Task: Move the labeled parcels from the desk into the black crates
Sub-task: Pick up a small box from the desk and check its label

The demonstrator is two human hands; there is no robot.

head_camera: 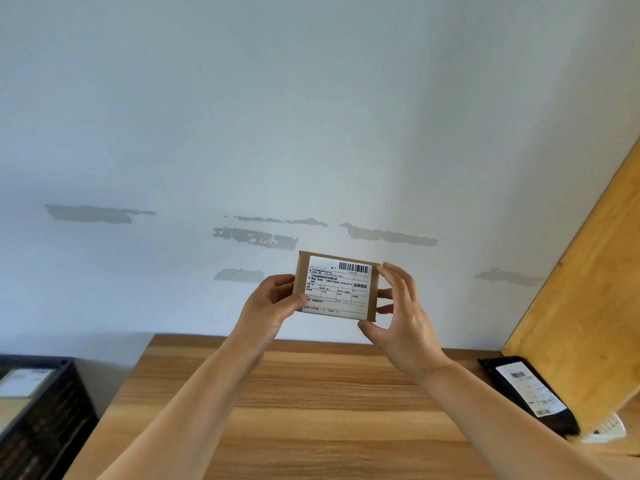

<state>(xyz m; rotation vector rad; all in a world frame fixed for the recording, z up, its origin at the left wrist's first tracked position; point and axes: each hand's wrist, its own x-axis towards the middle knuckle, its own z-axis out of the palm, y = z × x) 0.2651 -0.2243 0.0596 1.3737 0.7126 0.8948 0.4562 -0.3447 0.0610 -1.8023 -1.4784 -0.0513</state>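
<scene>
A small brown cardboard parcel (336, 286) with a white barcode label is held up in front of the wall, above the wooden desk (311, 410). My left hand (273, 308) grips its left edge, thumb on the label side. My right hand (398, 306) holds its right edge, fingers behind and thumb under the lower right corner. A black parcel (530, 393) with a white label lies on the desk at the right. A black crate (38, 420) stands left of the desk, with labeled parcels inside.
A yellow wooden panel (585, 306) leans up at the right, over the black parcel. A white object (606, 429) lies beneath it. The white wall (242, 133) behind the desk has patches of peeled paint.
</scene>
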